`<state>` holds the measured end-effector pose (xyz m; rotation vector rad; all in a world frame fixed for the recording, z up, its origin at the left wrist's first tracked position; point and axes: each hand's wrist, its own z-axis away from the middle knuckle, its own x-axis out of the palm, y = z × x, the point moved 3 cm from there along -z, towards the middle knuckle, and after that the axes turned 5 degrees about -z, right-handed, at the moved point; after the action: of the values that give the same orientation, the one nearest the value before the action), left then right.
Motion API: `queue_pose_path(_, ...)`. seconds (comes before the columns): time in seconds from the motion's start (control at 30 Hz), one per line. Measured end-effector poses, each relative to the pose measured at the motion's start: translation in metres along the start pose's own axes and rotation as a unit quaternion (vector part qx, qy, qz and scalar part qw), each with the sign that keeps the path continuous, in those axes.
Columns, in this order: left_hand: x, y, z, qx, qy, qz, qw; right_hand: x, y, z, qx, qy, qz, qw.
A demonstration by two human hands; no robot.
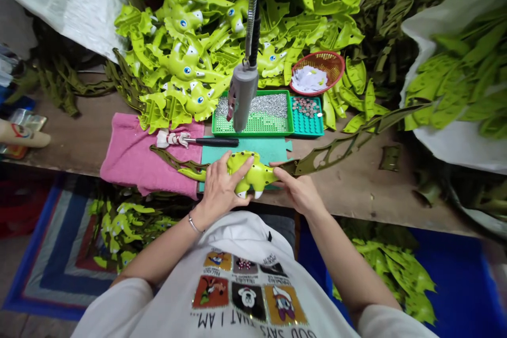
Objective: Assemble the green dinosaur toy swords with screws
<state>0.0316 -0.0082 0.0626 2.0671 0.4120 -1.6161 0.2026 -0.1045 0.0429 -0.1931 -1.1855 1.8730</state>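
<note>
1. Green toy body (259,173): lies at the near edge of the bench (340,190), just beyond your shirt (229,251), lettered "GOD SAYS THAT I AM".
2. Your hands: left hand (222,182) clamped over the middle; right hand (303,193) at the narrow end, its grip impossible to tell.
3. Handling (judged): light, stiff, slightly slippery; hold the thick middle.
4. Far left: pale cylinder (24,133), its red mark unreadable.

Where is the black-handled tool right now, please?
In the head view, the black-handled tool lies left of centre across the pink cloth and teal mat, just in front of the green tray.
</note>
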Motion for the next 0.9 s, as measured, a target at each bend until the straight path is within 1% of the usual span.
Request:
queue_pose_path(0.07,0.001,0.001,0.000,0.008,0.007,0.010,1.000,-0.002,0.001,-0.002,0.035,-0.002,-0.014,0.999)
queue_pose_path(0.13,0.001,0.003,0.000,0.008,0.008,0.016,1.000,-0.004,0.004,-0.004,0.043,0.009,-0.027,0.999)
queue_pose_path(0.2,0.001,0.005,0.000,0.004,0.002,0.016,1.000,-0.006,0.007,-0.005,0.011,0.038,-0.017,0.999)
queue_pose_path(0.27,0.000,0.005,0.000,-0.002,-0.002,0.013,1.000,-0.008,0.008,-0.004,-0.047,0.069,0.012,0.996)
queue_pose_path(0.33,-0.002,0.006,0.000,-0.007,0.003,0.013,1.000,-0.008,0.010,-0.001,-0.076,0.073,0.030,0.994)
queue_pose_path(0.4,-0.002,0.006,0.000,-0.009,0.008,0.016,1.000,-0.005,0.011,0.000,-0.060,0.052,0.020,0.997)
queue_pose_path(0.47,-0.002,0.006,0.001,-0.006,0.008,0.017,1.000,-0.004,0.011,0.001,-0.038,0.051,0.006,0.998)
queue_pose_path(0.57,0.000,0.005,0.002,-0.007,0.018,0.015,1.000,-0.003,0.007,0.003,-0.043,0.062,0.015,0.997)
queue_pose_path(0.67,0.000,0.005,0.002,-0.008,0.027,0.020,0.999,-0.001,0.006,0.001,-0.033,0.044,0.007,0.998)
queue_pose_path(0.77,-0.001,0.005,0.000,-0.001,0.003,0.026,1.000,-0.002,0.009,-0.005,-0.014,0.040,-0.022,0.999)
queue_pose_path(0.9,-0.002,0.006,-0.005,-0.006,-0.040,0.033,0.999,-0.005,0.014,-0.012,0.010,0.026,-0.034,0.999)
